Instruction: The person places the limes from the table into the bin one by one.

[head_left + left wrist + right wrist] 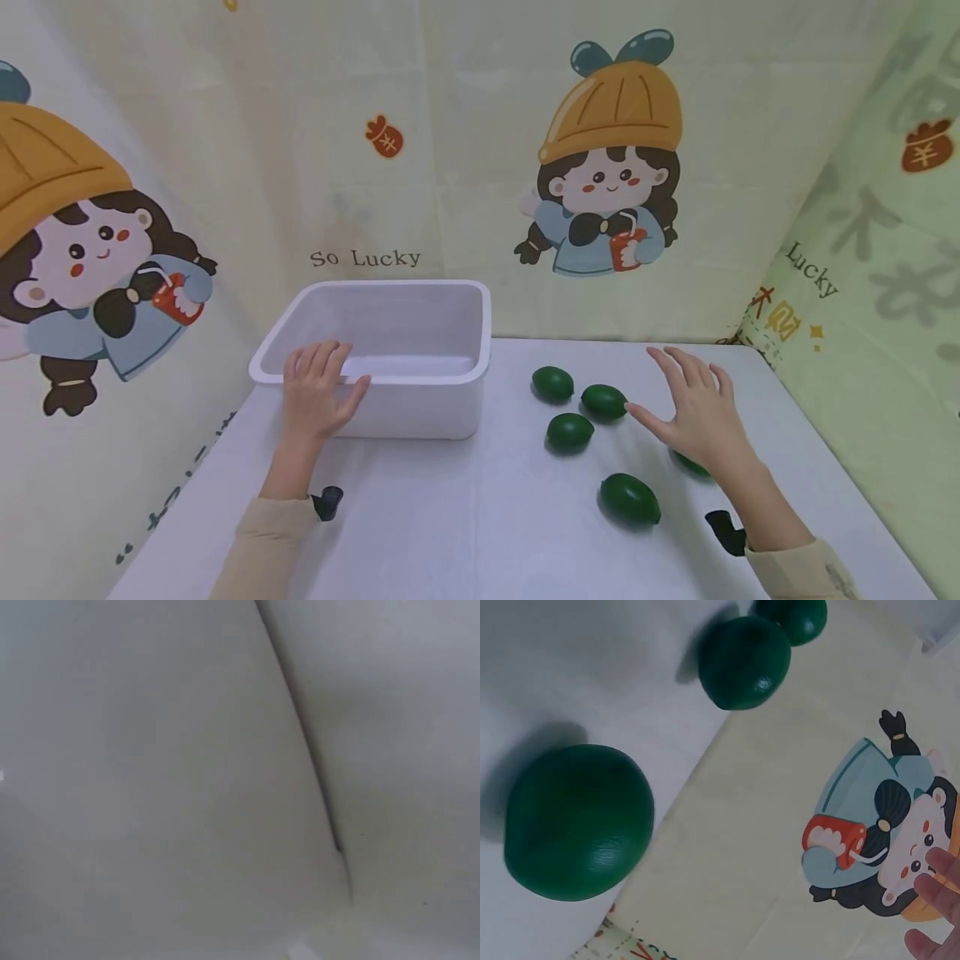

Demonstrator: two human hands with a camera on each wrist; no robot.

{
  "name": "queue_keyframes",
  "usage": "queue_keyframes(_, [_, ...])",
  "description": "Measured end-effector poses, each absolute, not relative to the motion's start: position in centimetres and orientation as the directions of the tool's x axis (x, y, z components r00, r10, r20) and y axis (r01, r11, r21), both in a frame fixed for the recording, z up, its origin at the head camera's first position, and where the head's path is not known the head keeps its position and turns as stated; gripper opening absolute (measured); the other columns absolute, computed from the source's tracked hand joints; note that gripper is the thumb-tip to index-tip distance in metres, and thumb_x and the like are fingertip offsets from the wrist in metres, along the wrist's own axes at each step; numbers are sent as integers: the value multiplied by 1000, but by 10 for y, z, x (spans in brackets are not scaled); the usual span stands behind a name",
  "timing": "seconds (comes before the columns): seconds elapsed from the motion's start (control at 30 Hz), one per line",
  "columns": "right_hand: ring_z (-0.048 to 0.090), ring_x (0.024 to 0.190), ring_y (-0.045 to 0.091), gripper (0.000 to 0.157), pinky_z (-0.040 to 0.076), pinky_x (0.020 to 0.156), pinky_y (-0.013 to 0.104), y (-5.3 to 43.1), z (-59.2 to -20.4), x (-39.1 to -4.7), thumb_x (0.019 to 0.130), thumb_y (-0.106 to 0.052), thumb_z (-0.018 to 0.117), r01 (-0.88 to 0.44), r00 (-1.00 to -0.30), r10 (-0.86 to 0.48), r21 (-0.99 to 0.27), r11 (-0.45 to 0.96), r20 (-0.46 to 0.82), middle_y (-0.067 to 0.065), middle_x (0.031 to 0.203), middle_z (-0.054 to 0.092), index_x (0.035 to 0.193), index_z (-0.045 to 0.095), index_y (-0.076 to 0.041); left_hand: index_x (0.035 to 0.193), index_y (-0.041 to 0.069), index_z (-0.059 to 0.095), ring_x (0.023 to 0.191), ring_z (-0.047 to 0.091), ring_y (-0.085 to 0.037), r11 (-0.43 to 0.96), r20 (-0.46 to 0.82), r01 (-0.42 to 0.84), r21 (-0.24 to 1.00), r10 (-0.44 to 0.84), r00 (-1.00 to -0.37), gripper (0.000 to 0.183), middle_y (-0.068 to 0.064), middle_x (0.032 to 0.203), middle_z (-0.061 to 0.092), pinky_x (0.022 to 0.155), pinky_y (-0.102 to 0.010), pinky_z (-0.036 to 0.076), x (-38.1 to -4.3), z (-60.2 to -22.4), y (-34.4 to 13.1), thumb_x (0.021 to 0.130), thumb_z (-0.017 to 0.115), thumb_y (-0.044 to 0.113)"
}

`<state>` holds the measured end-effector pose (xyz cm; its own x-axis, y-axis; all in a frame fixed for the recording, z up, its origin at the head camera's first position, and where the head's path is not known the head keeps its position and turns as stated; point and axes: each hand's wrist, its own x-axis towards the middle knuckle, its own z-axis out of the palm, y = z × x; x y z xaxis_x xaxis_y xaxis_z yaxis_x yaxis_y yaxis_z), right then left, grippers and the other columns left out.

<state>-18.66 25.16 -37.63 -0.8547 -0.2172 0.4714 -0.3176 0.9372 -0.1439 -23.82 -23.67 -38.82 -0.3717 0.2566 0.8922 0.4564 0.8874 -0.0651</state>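
Observation:
In the head view my left hand is at the front rim of the white plastic bin, fingers reaching over the edge and thumb spread to the right. Whether it touches the rim is hard to tell. My right hand hovers over the right side of the table, fingers spread and holding nothing. Its thumb tip appears close to a dark green lime. Another lime is partly hidden under this hand. More limes lie nearby: one at the back, one in the middle, a nearer lime.
A white table carries the bin and the limes. Behind it hangs a cream cloth backdrop with cartoon figures, which also runs along both sides. The left wrist view holds only a blurred pale surface with a dark line.

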Motion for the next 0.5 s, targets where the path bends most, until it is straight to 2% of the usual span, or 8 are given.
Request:
queue_keyframes(0.27, [33, 118, 34, 81, 20, 93, 59, 249, -392, -174, 71, -50, 68, -336, -835, -241, -112, 935, 495, 17, 128, 39, 134, 37, -11, 102, -2, 57, 91, 48, -40, 883, 905, 462, -82, 260, -337, 56, -21, 97, 56, 84, -52, 32, -239, -401, -248, 89, 39, 50])
queue_keyframes(0.5, [35, 116, 33, 79, 20, 92, 57, 249, -402, -163, 72, -53, 66, -337, -837, -248, -102, 936, 488, 16, 126, 42, 132, 39, -10, 101, -2, 56, 90, 48, -39, 882, 906, 464, -82, 260, -334, 54, -21, 96, 55, 83, -52, 31, -241, -408, -255, 90, 38, 48])
